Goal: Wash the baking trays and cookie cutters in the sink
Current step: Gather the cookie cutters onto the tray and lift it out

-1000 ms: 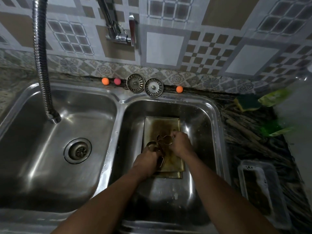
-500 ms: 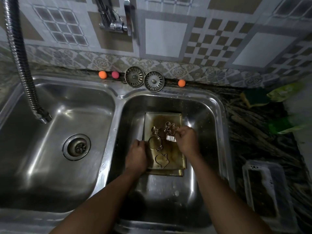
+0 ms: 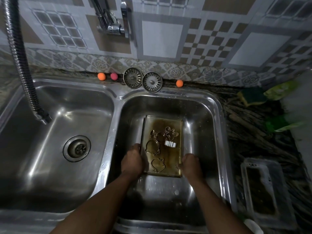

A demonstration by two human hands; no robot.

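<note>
I see brown-stained golden baking tray (image 3: 170, 122), silver sink (image 3: 168, 94), orange balls (image 3: 101, 76), pink ball (image 3: 114, 76), possibly green-yellow sponge (image 3: 252, 97), checkered grey-tan wall tiles (image 3: 202, 44)

Your left grip (image 3: 132, 160) hides its own fingertips at the left rim of the baking tray (image 3: 170, 122), and your right grip (image 3: 190, 164) tucks its fingers under at the right rim, so whether either actually holds the tray can't be told. Hose (image 3: 22, 65) and tap (image 3: 109, 22) are cut off by the top edge, the left basin (image 3: 50, 166) by the left edge. On the surface (image 3: 253, 141) at right, the green packets (image 3: 283, 124) and plastic container (image 3: 263, 191) are blurred, contents unreadable.
</note>
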